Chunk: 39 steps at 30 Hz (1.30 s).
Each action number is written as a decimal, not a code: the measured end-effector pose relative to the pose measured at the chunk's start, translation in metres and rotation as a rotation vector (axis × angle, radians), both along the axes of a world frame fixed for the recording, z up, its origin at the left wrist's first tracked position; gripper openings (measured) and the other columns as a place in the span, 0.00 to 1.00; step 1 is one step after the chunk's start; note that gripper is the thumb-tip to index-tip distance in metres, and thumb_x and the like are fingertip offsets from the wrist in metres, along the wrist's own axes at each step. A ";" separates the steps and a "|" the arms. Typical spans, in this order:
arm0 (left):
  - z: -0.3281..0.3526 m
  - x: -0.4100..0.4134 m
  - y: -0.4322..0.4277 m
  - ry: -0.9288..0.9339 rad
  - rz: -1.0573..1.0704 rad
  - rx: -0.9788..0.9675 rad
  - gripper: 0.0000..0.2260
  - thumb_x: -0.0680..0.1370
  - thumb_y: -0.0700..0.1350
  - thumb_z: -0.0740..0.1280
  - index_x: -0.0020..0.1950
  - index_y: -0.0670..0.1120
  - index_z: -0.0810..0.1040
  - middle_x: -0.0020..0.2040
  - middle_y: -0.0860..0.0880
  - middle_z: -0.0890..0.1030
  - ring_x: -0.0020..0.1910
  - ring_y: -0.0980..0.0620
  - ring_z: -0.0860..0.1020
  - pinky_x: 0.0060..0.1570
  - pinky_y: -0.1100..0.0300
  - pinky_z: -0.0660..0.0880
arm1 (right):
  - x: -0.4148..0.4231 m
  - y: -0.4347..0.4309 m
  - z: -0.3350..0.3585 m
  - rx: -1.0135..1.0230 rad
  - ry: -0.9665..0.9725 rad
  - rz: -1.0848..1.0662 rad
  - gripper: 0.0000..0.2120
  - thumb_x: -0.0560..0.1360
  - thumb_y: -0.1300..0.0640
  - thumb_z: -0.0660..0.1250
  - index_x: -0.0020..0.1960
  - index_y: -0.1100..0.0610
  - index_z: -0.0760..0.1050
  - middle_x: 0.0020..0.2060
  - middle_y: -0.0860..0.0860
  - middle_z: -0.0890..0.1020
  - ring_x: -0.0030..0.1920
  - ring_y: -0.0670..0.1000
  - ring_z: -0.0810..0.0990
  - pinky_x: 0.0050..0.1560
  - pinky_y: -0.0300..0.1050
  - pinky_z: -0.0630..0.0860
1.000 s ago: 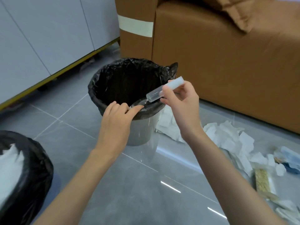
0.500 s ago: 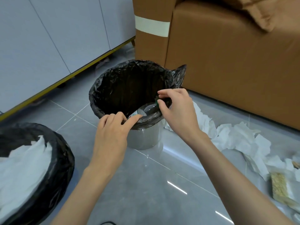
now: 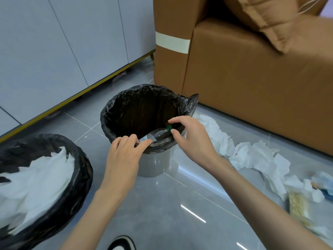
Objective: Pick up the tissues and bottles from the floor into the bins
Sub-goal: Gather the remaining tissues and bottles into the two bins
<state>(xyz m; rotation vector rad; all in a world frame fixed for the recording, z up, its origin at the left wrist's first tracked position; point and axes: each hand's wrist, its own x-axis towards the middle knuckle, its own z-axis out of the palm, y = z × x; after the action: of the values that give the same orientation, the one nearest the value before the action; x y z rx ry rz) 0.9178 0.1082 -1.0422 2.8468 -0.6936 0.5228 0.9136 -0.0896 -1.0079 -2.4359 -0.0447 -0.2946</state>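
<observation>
Bottle (image 3: 158, 135) lies along bin (image 3: 115, 112) rim between both hands.

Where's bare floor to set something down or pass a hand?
Bare tile lies between the near bin, the far bin and the shoe, and along the cabinet left of the far bin. Crowded: tissues and wrappers fill the floor on the right by the sofa.

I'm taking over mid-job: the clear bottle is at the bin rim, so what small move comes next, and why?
Probably let go with both hands so the bottle drops in. It lies tilted just inside the near rim of the grey bin, with the right hand at its green cap and the left hand at its other end, above the dark liner.
</observation>
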 end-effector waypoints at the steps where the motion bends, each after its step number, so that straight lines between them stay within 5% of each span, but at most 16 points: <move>1: 0.001 0.000 0.001 0.022 0.005 0.002 0.32 0.57 0.26 0.70 0.57 0.49 0.79 0.39 0.50 0.70 0.37 0.48 0.69 0.46 0.56 0.67 | -0.003 0.001 0.004 -0.001 0.006 0.014 0.12 0.78 0.56 0.63 0.61 0.49 0.75 0.59 0.43 0.77 0.62 0.44 0.71 0.58 0.33 0.63; 5: 0.015 -0.006 -0.002 0.137 -0.045 0.004 0.24 0.70 0.42 0.74 0.65 0.52 0.75 0.47 0.51 0.77 0.47 0.46 0.76 0.60 0.48 0.70 | -0.020 0.004 0.024 -0.019 0.013 0.038 0.12 0.78 0.56 0.63 0.61 0.48 0.75 0.58 0.43 0.78 0.61 0.43 0.72 0.57 0.34 0.65; 9: 0.055 -0.019 -0.022 0.214 -0.143 -0.032 0.22 0.80 0.54 0.60 0.73 0.57 0.62 0.62 0.54 0.73 0.60 0.51 0.71 0.67 0.54 0.62 | -0.040 -0.004 0.045 0.020 0.012 -0.022 0.12 0.77 0.56 0.63 0.60 0.48 0.76 0.57 0.42 0.78 0.57 0.43 0.73 0.54 0.34 0.64; 14: 0.122 -0.035 -0.051 0.164 -0.273 -0.030 0.21 0.81 0.52 0.57 0.74 0.56 0.61 0.65 0.52 0.71 0.59 0.50 0.72 0.54 0.57 0.71 | -0.084 -0.032 0.071 0.136 0.012 -0.181 0.11 0.77 0.56 0.63 0.58 0.47 0.76 0.57 0.41 0.79 0.55 0.44 0.74 0.51 0.37 0.66; 25: 0.213 -0.129 -0.147 0.044 -0.667 0.271 0.18 0.82 0.50 0.53 0.73 0.55 0.62 0.63 0.52 0.72 0.60 0.49 0.72 0.54 0.54 0.71 | -0.220 -0.116 0.085 0.210 0.046 -0.486 0.11 0.76 0.56 0.63 0.57 0.48 0.76 0.56 0.42 0.79 0.51 0.47 0.77 0.48 0.42 0.71; 32: 0.209 -0.200 -0.210 0.144 -0.799 0.315 0.17 0.82 0.49 0.53 0.71 0.54 0.65 0.63 0.50 0.73 0.62 0.48 0.71 0.51 0.55 0.69 | -0.305 -0.157 0.057 0.246 0.124 -0.684 0.12 0.75 0.58 0.64 0.58 0.52 0.77 0.56 0.46 0.80 0.48 0.48 0.78 0.48 0.40 0.70; 39: 0.147 -0.281 -0.268 0.392 -0.835 0.268 0.17 0.81 0.49 0.55 0.70 0.53 0.67 0.65 0.48 0.73 0.64 0.46 0.72 0.56 0.51 0.70 | -0.403 -0.186 -0.001 0.244 0.290 -0.859 0.14 0.75 0.60 0.64 0.60 0.56 0.77 0.58 0.50 0.80 0.55 0.51 0.79 0.55 0.43 0.73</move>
<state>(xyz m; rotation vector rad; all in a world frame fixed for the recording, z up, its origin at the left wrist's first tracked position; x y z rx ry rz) 0.6368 -0.1602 -0.8955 2.4021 -1.7984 -0.2644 0.5101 -0.2759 -1.0085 -2.0990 1.1098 -0.2869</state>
